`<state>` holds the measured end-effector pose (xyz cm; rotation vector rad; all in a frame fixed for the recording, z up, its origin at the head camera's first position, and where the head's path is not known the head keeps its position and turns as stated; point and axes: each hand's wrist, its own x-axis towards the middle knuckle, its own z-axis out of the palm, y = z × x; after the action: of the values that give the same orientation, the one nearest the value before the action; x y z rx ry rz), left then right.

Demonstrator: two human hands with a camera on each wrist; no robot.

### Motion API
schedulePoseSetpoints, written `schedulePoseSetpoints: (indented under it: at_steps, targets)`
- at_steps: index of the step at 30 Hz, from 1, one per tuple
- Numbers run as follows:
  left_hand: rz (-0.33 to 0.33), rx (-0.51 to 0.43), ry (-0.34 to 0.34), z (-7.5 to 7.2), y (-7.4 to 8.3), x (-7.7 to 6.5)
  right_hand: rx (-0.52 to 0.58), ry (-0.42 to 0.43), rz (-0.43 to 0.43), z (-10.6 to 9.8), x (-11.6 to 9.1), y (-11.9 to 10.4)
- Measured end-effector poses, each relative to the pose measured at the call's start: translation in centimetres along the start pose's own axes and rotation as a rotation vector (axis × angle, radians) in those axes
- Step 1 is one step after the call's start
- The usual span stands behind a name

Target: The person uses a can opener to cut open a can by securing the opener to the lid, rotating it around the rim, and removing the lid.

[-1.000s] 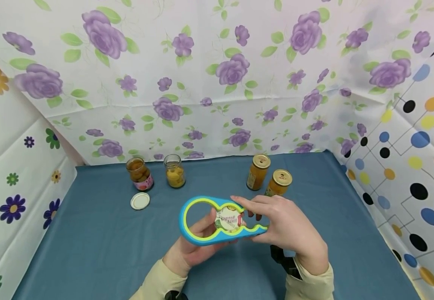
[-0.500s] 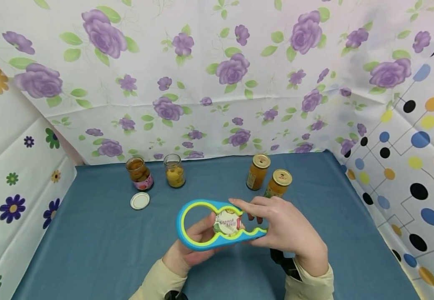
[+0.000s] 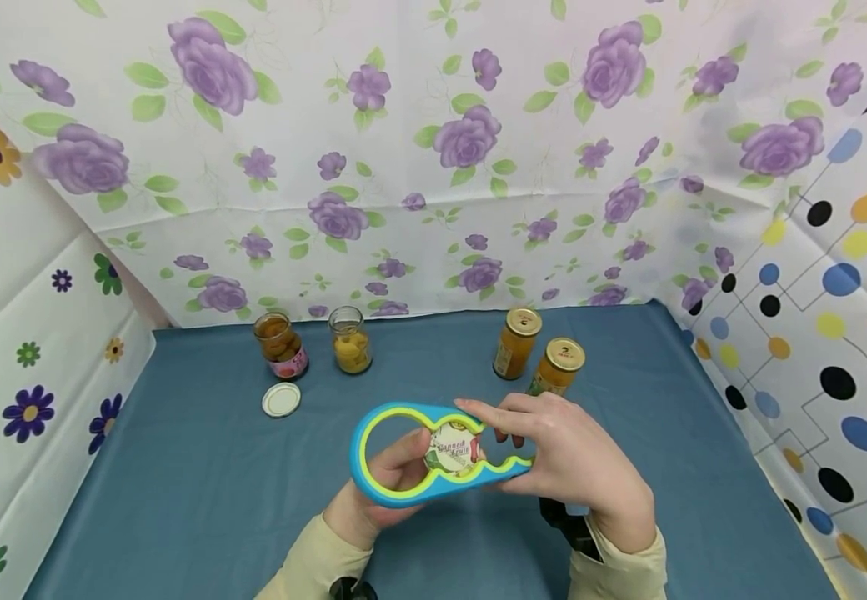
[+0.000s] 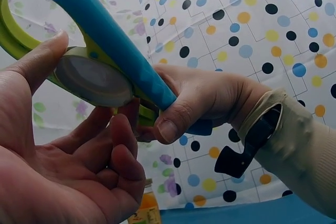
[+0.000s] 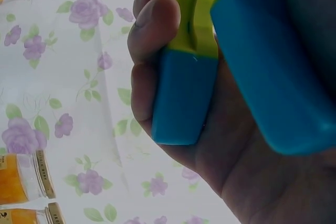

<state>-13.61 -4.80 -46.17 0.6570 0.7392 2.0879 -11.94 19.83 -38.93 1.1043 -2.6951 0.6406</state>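
Observation:
My right hand (image 3: 579,458) grips the two arms of a blue and yellow-green jar opener (image 3: 441,487); both arm ends show within the palm in the right wrist view (image 5: 184,100). A round jar lid (image 3: 451,450) printed "Canned Fruit" sits in the opener's middle opening. Its pale underside shows in the left wrist view, with no jar below it. My left hand (image 3: 364,504) holds the lid at its edge, thumb (image 4: 50,51) on the rim and curled fingers (image 4: 123,135) underneath. Opener and lid are held up above the table.
Two uncapped glass jars of fruit, one with a pink label (image 3: 288,365) and one with yellow pieces (image 3: 351,354), stand at the back left. A white lid (image 3: 281,400) lies before them. Two capped jars (image 3: 516,348) stand at the back right, one partly behind my right hand.
The opener's ring end has dipped slightly towards me and to the left, with the lid in it. Both hands keep their hold.

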Motion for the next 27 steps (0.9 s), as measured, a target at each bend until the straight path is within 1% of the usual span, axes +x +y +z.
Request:
schedulePoseSetpoints:
  at_steps: [4,8,12,18,21,25,27]
  targets:
    - [-0.004,0.096,0.010,-0.05,0.25,0.32,-0.043,0.012,0.005,-0.09,-0.20,-0.02]
    - [0.013,0.151,0.012,-0.12,0.27,0.54,-0.065,0.025,0.012,-0.03,-0.32,0.08]
    - [0.000,0.130,0.040,-0.24,0.23,0.44,-0.069,0.036,0.006,0.17,-0.27,0.16]
    - [-0.029,0.094,0.078,-0.44,-0.26,0.03,-0.094,0.035,0.007,0.63,-0.50,0.20]
    - [-0.041,0.084,0.109,-0.47,-0.07,0.09,-0.091,0.027,0.022,0.63,-0.36,0.24]
    - [-0.066,0.032,0.158,-0.45,0.35,0.31,-0.082,0.027,0.047,0.51,-0.06,0.38]
    - [-0.069,0.004,0.165,-0.44,0.47,0.45,-0.083,0.028,0.061,0.46,0.01,0.48]
